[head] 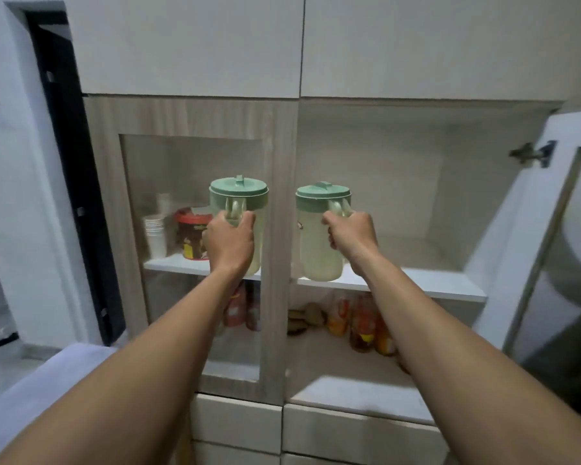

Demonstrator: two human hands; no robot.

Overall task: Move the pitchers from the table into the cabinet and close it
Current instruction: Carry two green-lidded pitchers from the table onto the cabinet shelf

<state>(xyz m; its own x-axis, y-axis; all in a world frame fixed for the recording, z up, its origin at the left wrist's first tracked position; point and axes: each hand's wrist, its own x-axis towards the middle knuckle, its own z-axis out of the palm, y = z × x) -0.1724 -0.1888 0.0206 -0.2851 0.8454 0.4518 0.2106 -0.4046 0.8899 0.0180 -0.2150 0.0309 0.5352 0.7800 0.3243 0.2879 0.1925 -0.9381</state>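
The left hand (229, 242) covered the handle and lower front of the left pitcher (238, 209), and the right hand (349, 237) hid the handle of the right pitcher (319, 236) — its base blocked the shelf edge (443, 286) behind. The open door (547, 250) ran off the right edge, blurred. Bottles (363, 325) below were smeared — labels unreadable — and the red-lidded tub (192, 234) sat dim behind glass.

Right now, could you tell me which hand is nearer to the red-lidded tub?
Left. The left hand is just right of the red-lidded tub; the right hand is farther right.
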